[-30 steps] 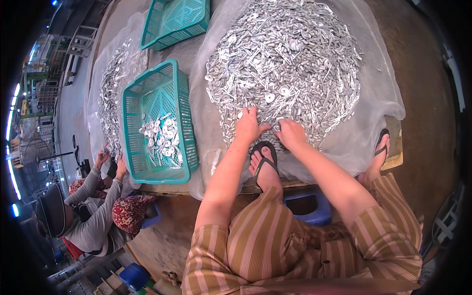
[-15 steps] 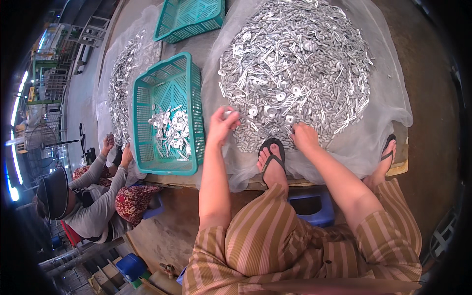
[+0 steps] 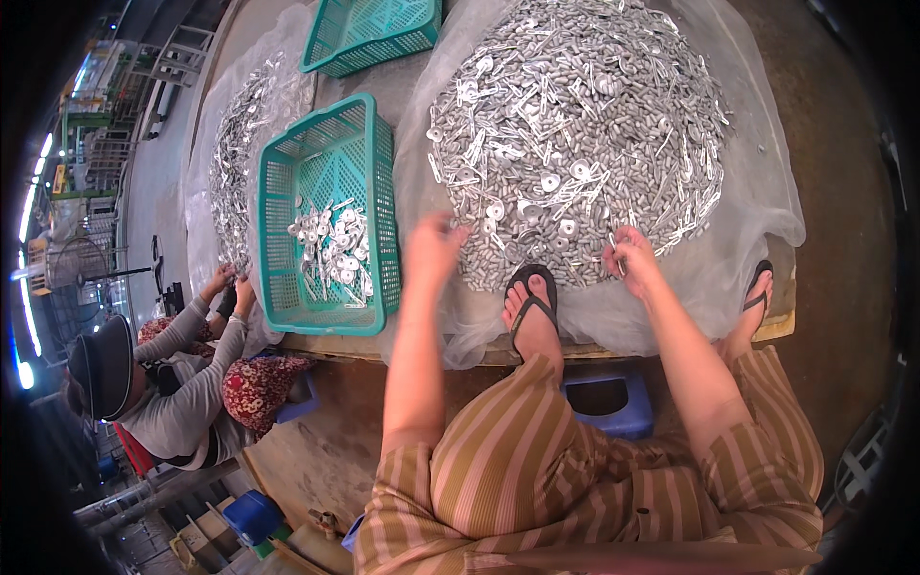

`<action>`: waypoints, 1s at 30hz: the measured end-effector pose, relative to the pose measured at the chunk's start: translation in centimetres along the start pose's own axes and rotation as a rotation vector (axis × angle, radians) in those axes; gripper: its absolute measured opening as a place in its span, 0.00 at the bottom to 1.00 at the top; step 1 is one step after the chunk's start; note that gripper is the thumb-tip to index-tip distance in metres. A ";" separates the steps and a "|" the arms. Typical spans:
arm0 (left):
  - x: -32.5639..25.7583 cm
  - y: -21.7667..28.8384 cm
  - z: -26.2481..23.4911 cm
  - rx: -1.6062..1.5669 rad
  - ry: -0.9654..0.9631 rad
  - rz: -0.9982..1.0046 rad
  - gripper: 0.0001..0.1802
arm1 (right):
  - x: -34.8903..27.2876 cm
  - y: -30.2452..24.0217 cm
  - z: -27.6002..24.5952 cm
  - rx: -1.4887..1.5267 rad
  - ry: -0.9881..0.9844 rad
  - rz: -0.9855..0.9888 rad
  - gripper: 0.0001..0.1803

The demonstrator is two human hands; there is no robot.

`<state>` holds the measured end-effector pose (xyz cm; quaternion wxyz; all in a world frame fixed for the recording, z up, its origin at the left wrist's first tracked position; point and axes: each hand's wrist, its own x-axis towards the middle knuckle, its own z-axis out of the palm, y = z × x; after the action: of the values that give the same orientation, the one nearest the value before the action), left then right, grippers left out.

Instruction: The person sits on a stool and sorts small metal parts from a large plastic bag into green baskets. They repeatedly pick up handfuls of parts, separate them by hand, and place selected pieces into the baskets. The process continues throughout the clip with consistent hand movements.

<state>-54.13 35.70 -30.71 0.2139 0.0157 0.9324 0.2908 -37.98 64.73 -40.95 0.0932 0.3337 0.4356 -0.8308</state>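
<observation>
Your right hand pinches a small silver metal piece between thumb and fingers, just over the near right edge of the heap of metal parts. Your left hand is blurred at the heap's near left edge, its fingers curled toward the parts; you cannot tell from this view whether they hold anything. Your two hands are well apart, with part of the heap showing between them.

Slim silver pieces, grey pellet-like bits and a few round discs with centre holes make up the heap, which lies on a translucent plastic sheet spread over the platform. To the left of your left hand stands a teal perforated basket, with a loose cluster of silver parts on its bottom. Beyond it is a second teal basket, cut off by the upper edge of the view.

Your foot in a black flip-flop rests close to the heap's near edge. Farther left, a co-worker in grey sleeves has both hands at another heap of silver parts.
</observation>
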 end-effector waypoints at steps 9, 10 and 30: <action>0.4 -1.5 7.4 -0.332 -0.214 0.074 0.14 | -3.2 2.0 7.1 -1.382 0.147 -0.247 0.11; 0.5 -1.6 6.3 -0.525 -0.246 0.004 0.12 | -3.1 2.3 7.2 -1.409 0.157 -0.286 0.12; 0.1 -2.7 -6.4 0.487 1.076 0.055 0.28 | -0.7 -0.6 -1.5 -1.020 0.270 -0.371 0.06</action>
<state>-56.53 30.06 -27.52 -0.3065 -0.0613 0.9490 0.0410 -36.95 66.19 -40.70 0.0382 0.2676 0.8418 -0.4672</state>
